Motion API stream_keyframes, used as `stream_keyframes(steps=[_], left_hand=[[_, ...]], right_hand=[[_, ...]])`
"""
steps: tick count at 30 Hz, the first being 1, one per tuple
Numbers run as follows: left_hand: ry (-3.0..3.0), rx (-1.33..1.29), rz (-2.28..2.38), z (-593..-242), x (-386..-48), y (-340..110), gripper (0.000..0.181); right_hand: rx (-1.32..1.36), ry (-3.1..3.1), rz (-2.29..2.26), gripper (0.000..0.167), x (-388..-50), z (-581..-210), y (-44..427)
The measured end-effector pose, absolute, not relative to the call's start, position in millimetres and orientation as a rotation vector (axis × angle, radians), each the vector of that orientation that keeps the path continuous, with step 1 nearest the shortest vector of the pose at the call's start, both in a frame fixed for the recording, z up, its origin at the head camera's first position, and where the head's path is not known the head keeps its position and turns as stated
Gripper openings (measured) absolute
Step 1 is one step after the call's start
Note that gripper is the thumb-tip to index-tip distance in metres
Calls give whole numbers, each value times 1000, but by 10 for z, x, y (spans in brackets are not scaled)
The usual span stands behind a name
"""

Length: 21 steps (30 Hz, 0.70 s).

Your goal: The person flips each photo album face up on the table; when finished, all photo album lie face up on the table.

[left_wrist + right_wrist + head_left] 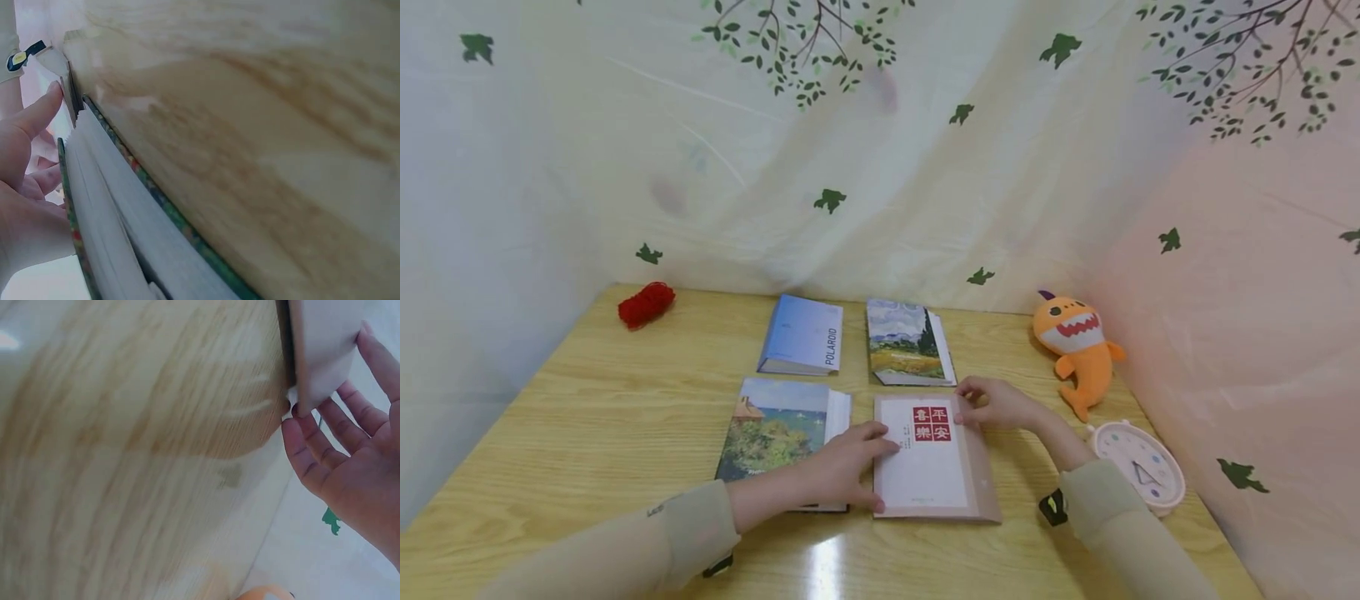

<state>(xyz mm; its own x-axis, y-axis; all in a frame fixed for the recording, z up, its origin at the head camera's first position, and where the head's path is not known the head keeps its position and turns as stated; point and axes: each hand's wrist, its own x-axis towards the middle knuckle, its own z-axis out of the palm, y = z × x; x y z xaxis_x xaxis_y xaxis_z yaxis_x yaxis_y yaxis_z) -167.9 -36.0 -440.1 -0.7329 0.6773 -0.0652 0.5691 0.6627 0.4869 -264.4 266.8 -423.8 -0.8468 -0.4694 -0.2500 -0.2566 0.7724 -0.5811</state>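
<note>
A notebook with a pinkish-brown cover and a white panel with red character squares [895, 479] lies on the table. My right hand [1000, 406] pinches its far right corner, thumb on the cover and fingertips at the edge, as the right wrist view shows. At its left side is my left hand [842, 467], thumb stretched to the near left corner and forefinger touching the cover's left part. Beneath the left hand and forearm lies a thick book with a seaside painting [775, 429]; its white pages [106, 206] fan slightly apart in the left wrist view.
Behind stand a blue Polaroid book [805, 332] and a landscape-painting book [906, 346]. An orange shark plush [1086, 367] and a pink clock [1138, 467] sit on the right. Red yarn [646, 305] lies far left. A printed curtain [850, 242] borders the wooden table [587, 425].
</note>
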Motion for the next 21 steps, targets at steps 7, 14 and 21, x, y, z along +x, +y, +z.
stream_keyframes(steps=[7, 14, 21], left_hand=[[2641, 1017, 627, -4417, -1696, -370, 82], [2635, 1025, 585, -4382, -1709, -366, 83], [2554, 1022, 649, -4361, -1799, -381, 78]], right_hand=[[-670, 2543, -858, 39, -2663, -4211, 2669], [-672, 2581, -851, 39, -2653, -4158, 2653], [-623, 2562, -913, 36, -2624, -4067, 2630]])
